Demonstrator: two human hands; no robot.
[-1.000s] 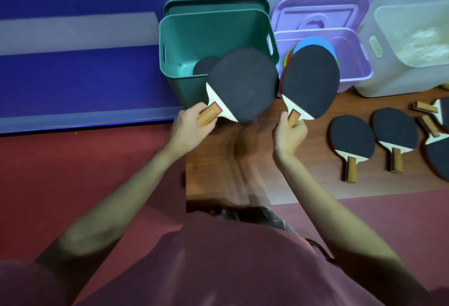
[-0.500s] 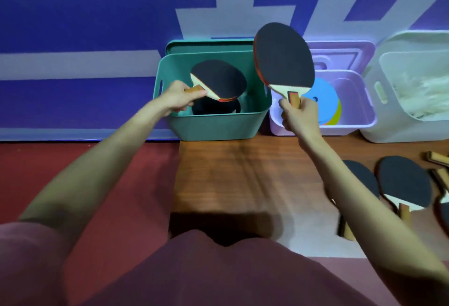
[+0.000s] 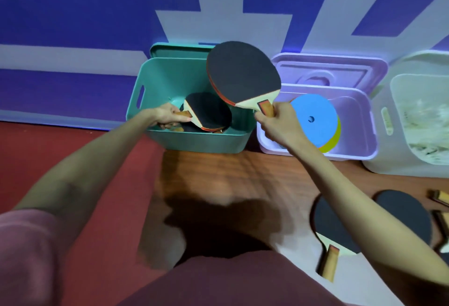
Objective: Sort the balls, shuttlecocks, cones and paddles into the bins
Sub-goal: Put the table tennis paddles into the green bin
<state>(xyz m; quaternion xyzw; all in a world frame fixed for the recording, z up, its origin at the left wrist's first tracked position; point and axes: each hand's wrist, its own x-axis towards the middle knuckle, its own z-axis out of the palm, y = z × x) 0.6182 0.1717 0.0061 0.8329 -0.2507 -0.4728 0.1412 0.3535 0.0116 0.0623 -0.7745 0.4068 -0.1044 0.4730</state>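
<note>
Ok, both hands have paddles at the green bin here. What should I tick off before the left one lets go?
1. Left hand grips the lower black-faced paddle by its wooden handle: ok.
2. That paddle is inside the teal plastic bin: ok.
3. It rests on the paddles already in there: cannot tell.
4. Right hand holds the raised black-and-red paddle firmly: ok.
5. Raised paddle is apart from the lower one: cannot tell.
6. Blue disc cone sits in the lilac plastic bin: ok.

Wooden board (image 3: 218, 184): three bins, loose paddles (image 3: 403, 218).
</note>
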